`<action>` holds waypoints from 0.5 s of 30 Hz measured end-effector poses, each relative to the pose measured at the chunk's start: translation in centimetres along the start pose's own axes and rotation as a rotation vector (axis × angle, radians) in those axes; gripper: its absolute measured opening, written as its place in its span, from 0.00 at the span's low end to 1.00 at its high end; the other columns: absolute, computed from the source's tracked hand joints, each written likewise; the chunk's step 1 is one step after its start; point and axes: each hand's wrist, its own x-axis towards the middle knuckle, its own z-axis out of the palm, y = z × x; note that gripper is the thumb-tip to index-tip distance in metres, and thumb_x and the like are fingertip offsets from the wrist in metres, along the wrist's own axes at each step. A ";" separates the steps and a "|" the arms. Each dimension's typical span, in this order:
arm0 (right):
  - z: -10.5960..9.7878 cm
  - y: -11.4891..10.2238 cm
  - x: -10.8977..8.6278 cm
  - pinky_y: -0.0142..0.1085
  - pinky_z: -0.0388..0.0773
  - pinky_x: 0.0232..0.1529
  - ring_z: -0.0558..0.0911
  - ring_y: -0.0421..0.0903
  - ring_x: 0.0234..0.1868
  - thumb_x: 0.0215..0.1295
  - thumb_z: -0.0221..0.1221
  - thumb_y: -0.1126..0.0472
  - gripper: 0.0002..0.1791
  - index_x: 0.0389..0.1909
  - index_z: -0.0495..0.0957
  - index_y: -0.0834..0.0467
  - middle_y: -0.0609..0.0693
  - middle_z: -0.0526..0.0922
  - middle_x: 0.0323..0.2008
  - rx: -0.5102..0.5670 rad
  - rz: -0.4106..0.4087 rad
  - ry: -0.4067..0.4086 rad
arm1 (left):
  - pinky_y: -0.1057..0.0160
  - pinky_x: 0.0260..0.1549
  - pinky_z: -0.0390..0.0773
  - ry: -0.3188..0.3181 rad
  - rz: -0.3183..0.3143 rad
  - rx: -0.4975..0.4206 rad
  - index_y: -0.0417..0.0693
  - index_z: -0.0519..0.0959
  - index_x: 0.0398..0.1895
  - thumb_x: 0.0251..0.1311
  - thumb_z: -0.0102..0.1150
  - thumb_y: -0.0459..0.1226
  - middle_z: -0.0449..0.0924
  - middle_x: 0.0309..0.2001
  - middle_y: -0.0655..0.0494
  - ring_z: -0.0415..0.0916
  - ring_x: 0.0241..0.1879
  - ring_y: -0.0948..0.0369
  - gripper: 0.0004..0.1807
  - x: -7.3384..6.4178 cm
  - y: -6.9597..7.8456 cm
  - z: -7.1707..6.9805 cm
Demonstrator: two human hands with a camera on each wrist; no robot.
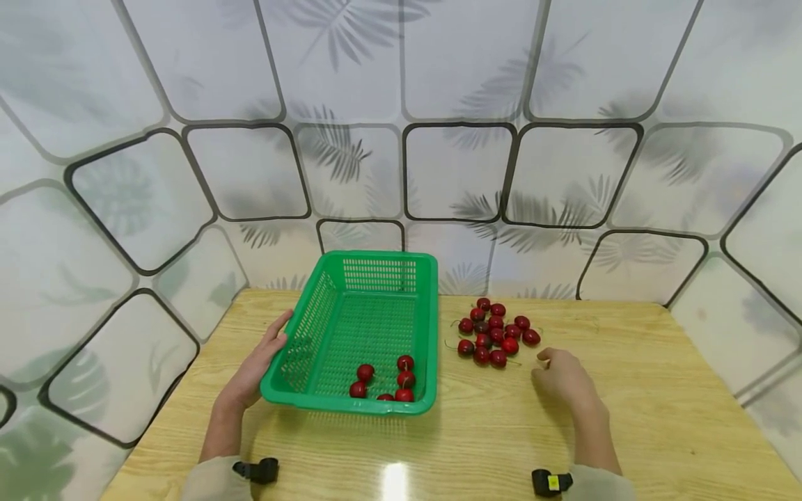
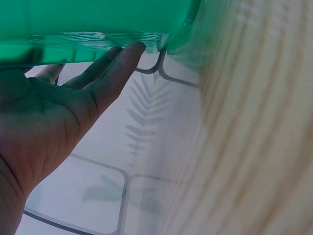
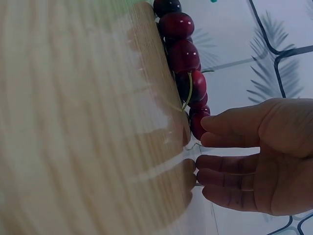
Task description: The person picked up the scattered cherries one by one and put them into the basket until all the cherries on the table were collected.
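Two sleeves (image 1: pixel 216 480) edge the bottom. The left hand (image 1: pixel 258 362), fingers nearly straight, touches the left side of the basket (image 1: pixel 376 313). Cherries (image 1: pixel 406 379) lie in its near end; more cherries (image 1: pixel 497 337) cluster on the table (image 1: pixel 476 445) near the right hand (image 1: pixel 562 377), fingers slightly bent, holding nothing.

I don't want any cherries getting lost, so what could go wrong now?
The round cherries clustered on the table might roll away if the right hand bumps them. The left hand is at the side of the green basket, so a hard push could perhaps slide or tip it, making the cherries inside roll about.
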 end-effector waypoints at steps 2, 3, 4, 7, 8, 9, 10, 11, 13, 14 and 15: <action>0.1 0.0 0.0 0.58 0.75 0.50 0.77 0.69 0.54 0.65 0.54 0.64 0.24 0.58 0.72 0.75 0.73 0.78 0.50 0.003 -0.006 0.000 | 0.61 0.35 0.81 0.000 -0.003 0.003 0.58 0.32 0.81 0.80 0.28 0.51 0.52 0.66 0.28 0.79 0.35 0.60 0.34 0.0 0.0 0.0; 0.2 0.0 0.0 0.58 0.75 0.50 0.77 0.69 0.53 0.65 0.54 0.64 0.23 0.57 0.73 0.75 0.72 0.79 0.50 0.004 -0.009 -0.001 | 0.61 0.35 0.81 -0.001 -0.004 0.004 0.58 0.32 0.81 0.80 0.28 0.51 0.51 0.67 0.28 0.79 0.35 0.60 0.34 0.0 0.0 0.0; 0.2 0.0 0.0 0.58 0.75 0.50 0.77 0.68 0.53 0.65 0.55 0.64 0.23 0.57 0.73 0.75 0.72 0.79 0.50 0.005 -0.012 -0.003 | 0.61 0.35 0.81 -0.001 -0.005 0.003 0.58 0.32 0.81 0.80 0.28 0.51 0.51 0.67 0.28 0.79 0.35 0.60 0.34 0.0 0.0 0.0; 0.3 -0.1 0.1 0.58 0.75 0.50 0.78 0.68 0.52 0.66 0.56 0.64 0.22 0.56 0.74 0.74 0.72 0.79 0.49 0.003 -0.028 -0.009 | 0.61 0.36 0.81 -0.001 -0.008 -0.001 0.59 0.32 0.81 0.80 0.28 0.51 0.49 0.69 0.30 0.79 0.36 0.60 0.34 0.0 0.0 0.0; 0.4 -0.1 0.1 0.57 0.75 0.49 0.78 0.67 0.51 0.66 0.57 0.64 0.21 0.56 0.74 0.74 0.71 0.79 0.49 0.001 -0.035 -0.011 | 0.61 0.36 0.81 -0.001 -0.008 -0.003 0.59 0.32 0.81 0.80 0.29 0.52 0.48 0.69 0.30 0.79 0.36 0.60 0.34 0.0 -0.1 0.0; 0.4 -0.1 0.1 0.57 0.75 0.49 0.78 0.67 0.51 0.66 0.57 0.64 0.21 0.55 0.75 0.74 0.71 0.80 0.48 0.001 -0.040 -0.014 | 0.61 0.36 0.81 -0.003 -0.008 -0.005 0.59 0.32 0.81 0.80 0.29 0.51 0.47 0.70 0.30 0.79 0.37 0.60 0.34 0.0 -0.1 0.0; 0.5 -0.2 0.1 0.57 0.75 0.49 0.79 0.67 0.51 0.66 0.57 0.64 0.21 0.55 0.75 0.74 0.71 0.80 0.48 0.000 -0.044 -0.015 | 0.61 0.36 0.81 -0.004 -0.008 -0.007 0.59 0.32 0.81 0.80 0.29 0.52 0.47 0.70 0.30 0.79 0.37 0.60 0.34 0.0 -0.1 0.0; 0.5 -0.3 0.1 0.57 0.75 0.50 0.79 0.67 0.51 0.66 0.57 0.64 0.21 0.55 0.75 0.74 0.71 0.80 0.48 0.000 -0.049 -0.015 | 0.61 0.37 0.81 -0.005 -0.008 -0.010 0.59 0.32 0.81 0.80 0.29 0.51 0.47 0.70 0.31 0.79 0.37 0.60 0.34 0.0 -0.1 0.0; 0.6 -0.5 0.1 0.57 0.75 0.50 0.79 0.67 0.51 0.65 0.57 0.64 0.21 0.55 0.75 0.74 0.70 0.80 0.48 -0.001 -0.057 -0.012 | 0.62 0.37 0.81 -0.005 -0.007 -0.011 0.59 0.32 0.81 0.80 0.29 0.51 0.46 0.70 0.31 0.79 0.37 0.60 0.34 0.0 -0.1 -0.1; 0.6 -0.6 0.1 0.57 0.75 0.50 0.79 0.67 0.51 0.65 0.57 0.64 0.21 0.55 0.75 0.74 0.70 0.80 0.48 0.002 -0.059 -0.013 | 0.62 0.37 0.81 -0.006 -0.007 -0.012 0.59 0.32 0.81 0.80 0.29 0.51 0.46 0.70 0.31 0.79 0.37 0.60 0.34 0.0 -0.1 0.0; 0.7 -0.8 0.0 0.57 0.75 0.50 0.79 0.67 0.51 0.65 0.57 0.64 0.21 0.55 0.75 0.74 0.71 0.80 0.48 0.005 -0.060 -0.014 | 0.62 0.37 0.81 -0.006 -0.008 -0.011 0.59 0.32 0.81 0.80 0.29 0.51 0.45 0.71 0.31 0.79 0.37 0.60 0.34 0.0 -0.1 0.0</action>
